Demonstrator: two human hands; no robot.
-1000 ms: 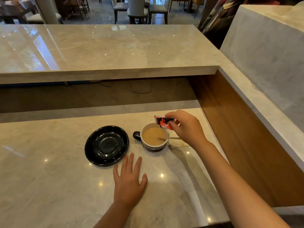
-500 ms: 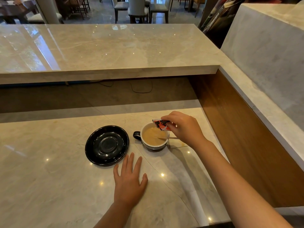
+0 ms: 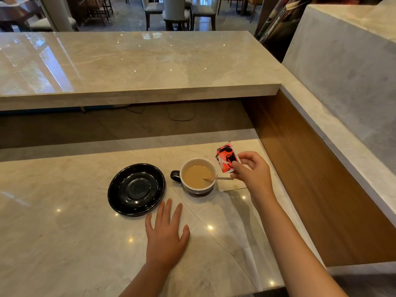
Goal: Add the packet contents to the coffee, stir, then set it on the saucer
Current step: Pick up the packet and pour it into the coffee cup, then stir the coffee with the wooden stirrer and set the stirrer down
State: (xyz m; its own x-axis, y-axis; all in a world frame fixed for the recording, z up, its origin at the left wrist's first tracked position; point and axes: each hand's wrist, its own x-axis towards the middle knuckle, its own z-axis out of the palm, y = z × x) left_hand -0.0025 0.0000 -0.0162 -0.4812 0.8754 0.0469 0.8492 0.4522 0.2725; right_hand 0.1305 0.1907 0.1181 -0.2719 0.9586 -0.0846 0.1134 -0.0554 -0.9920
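Note:
A dark cup with a white inside holds milky coffee and stands on the marble counter. A metal spoon rests in it, handle pointing right. An empty black saucer lies just left of the cup. My right hand pinches a red and black packet upright, just right of the cup's rim. My left hand lies flat on the counter in front of the saucer and cup, fingers spread, holding nothing.
A napkin lies under my right hand beside the cup. A raised marble bar top runs across the back, with cables in the shadow below it. A wooden side panel walls the counter on the right.
My right hand has drawn back to the right of the cup and turned the packet from tipped over the coffee to upright. My left hand has stayed flat.

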